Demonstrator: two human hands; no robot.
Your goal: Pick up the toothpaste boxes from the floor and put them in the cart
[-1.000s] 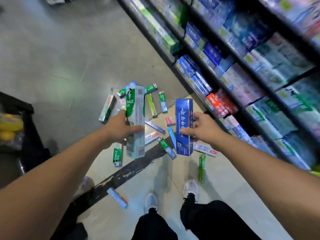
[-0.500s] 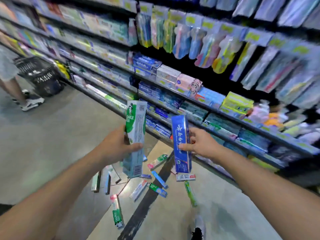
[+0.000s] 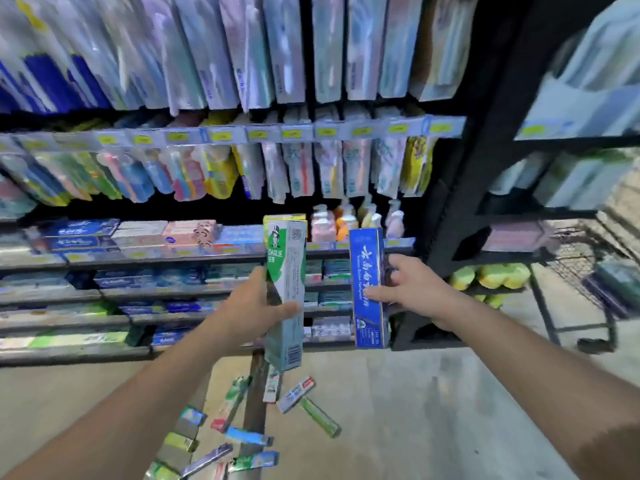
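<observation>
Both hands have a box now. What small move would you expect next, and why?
Probably a swing to the right toward the wire cart. The left hand grips the green Darlie box and the right hand the blue box, both lifted clear of the floor, neither yet over the cart.

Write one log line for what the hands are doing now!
left hand: holds green box | right hand: holds blue box | floor boxes: remain

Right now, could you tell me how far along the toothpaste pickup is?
Two boxes are off the floor: the left hand grips a green Darlie box, the right hand a blue box. Neither is in the wire cart at right yet. About a dozen loose boxes lie on the floor.
</observation>
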